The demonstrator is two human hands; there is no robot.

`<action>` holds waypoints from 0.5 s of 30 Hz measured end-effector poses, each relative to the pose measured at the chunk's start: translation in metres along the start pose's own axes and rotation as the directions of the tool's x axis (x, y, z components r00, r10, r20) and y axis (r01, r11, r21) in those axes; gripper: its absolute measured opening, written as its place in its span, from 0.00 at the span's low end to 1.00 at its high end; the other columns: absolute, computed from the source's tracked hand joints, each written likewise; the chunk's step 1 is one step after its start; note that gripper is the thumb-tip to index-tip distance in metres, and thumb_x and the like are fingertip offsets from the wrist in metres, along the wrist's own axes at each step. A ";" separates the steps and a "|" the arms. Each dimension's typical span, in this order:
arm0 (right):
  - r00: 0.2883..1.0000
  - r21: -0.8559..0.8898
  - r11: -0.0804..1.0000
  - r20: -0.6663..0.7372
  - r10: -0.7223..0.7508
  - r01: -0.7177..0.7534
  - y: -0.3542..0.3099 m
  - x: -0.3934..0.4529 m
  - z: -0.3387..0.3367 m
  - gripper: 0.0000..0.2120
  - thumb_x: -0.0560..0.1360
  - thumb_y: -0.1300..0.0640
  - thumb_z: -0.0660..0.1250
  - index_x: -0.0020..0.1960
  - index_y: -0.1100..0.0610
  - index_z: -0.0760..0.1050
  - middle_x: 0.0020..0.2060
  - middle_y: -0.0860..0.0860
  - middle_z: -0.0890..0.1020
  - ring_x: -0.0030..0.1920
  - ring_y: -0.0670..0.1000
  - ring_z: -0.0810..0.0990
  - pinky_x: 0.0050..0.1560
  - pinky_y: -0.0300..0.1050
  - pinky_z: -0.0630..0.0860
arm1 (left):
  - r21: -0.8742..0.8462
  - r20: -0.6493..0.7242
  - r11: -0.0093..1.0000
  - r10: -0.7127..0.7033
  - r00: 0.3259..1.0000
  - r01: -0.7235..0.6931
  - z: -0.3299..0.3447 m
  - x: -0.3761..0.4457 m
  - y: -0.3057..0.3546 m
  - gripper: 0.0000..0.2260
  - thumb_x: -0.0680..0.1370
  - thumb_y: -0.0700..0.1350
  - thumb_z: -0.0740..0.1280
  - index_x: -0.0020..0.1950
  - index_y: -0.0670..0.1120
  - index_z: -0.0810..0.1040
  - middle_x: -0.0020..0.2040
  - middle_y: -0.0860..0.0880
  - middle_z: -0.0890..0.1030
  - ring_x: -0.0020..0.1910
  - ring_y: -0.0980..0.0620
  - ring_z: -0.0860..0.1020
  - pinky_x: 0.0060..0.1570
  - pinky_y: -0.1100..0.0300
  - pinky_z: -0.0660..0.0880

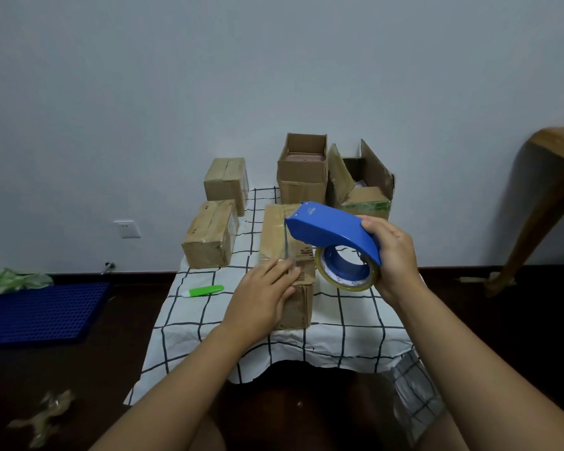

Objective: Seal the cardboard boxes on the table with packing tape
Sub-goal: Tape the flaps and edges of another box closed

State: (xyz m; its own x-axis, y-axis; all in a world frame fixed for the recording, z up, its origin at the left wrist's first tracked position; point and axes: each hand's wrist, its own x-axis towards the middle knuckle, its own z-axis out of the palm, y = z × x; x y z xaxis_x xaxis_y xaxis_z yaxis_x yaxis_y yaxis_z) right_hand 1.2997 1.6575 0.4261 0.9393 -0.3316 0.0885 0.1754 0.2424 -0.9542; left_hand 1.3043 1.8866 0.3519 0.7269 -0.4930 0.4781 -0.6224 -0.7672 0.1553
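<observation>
holding the blue tape dispenser (334, 234) above the worktop (339, 323), the right hand (393, 255) curls around it; the left hand (262, 292), fingers (282, 266) straight, presses the near box (285, 255), partly hiding it; the tape strip (286, 245) is perhaps attached.

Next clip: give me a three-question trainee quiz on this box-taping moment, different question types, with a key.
1. True or false: the right hand holds the blue tape dispenser raised off the box.
2. How many boxes at the back stand with their flaps open?
3. Which lies on the checked cloth left of the near box? A) scissors B) green cutter C) marker

Key
1. True.
2. Two: the open box and the torn open box.
3. B, the green cutter; the left hand presses the near box top.
</observation>
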 end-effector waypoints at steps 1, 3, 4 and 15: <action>1.000 -0.005 1.000 -0.002 0.004 -0.004 0.002 0.000 0.000 0.09 0.79 0.61 0.65 0.48 0.56 0.84 0.40 0.48 0.86 0.40 0.45 0.82 0.38 0.38 0.78 | 0.016 -0.007 1.000 0.003 1.000 -0.002 0.002 -0.001 0.001 0.16 0.81 0.44 0.65 0.69 0.46 0.76 0.70 0.48 0.75 0.69 0.43 0.72 0.68 0.45 0.68; 1.000 -0.028 1.000 0.004 0.011 -0.011 0.005 -0.001 -0.001 0.09 0.79 0.60 0.65 0.48 0.55 0.84 0.41 0.48 0.86 0.41 0.45 0.82 0.38 0.39 0.77 | 0.026 -0.005 1.000 -0.007 1.000 0.007 0.005 -0.003 0.001 0.17 0.81 0.45 0.64 0.71 0.47 0.74 0.69 0.49 0.75 0.70 0.45 0.71 0.69 0.46 0.65; 1.000 -0.039 0.999 0.008 0.012 -0.012 0.006 -0.001 -0.002 0.09 0.79 0.60 0.65 0.49 0.55 0.84 0.41 0.47 0.85 0.41 0.46 0.82 0.39 0.39 0.77 | 0.020 0.012 1.000 -0.021 1.000 0.020 0.005 -0.002 0.000 0.18 0.82 0.45 0.62 0.72 0.47 0.73 0.70 0.50 0.75 0.71 0.46 0.70 0.71 0.47 0.62; 0.988 0.009 0.999 0.152 0.032 -0.034 -0.007 -0.017 -0.009 0.10 0.79 0.61 0.63 0.48 0.56 0.84 0.42 0.50 0.85 0.39 0.47 0.81 0.35 0.39 0.77 | -0.844 0.109 0.335 -0.657 0.746 0.419 -0.052 0.018 0.022 0.10 0.82 0.51 0.62 0.55 0.51 0.83 0.54 0.56 0.84 0.48 0.63 0.80 0.49 0.67 0.77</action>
State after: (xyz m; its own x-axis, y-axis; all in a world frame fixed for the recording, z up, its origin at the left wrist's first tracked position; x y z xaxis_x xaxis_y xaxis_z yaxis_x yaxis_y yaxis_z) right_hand 1.2801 1.6532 0.4285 0.9783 -0.1814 0.0999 0.1459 0.2616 -0.9541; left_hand 1.2882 1.8819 0.4084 0.9828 0.0920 0.1603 -0.1492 -0.1166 0.9819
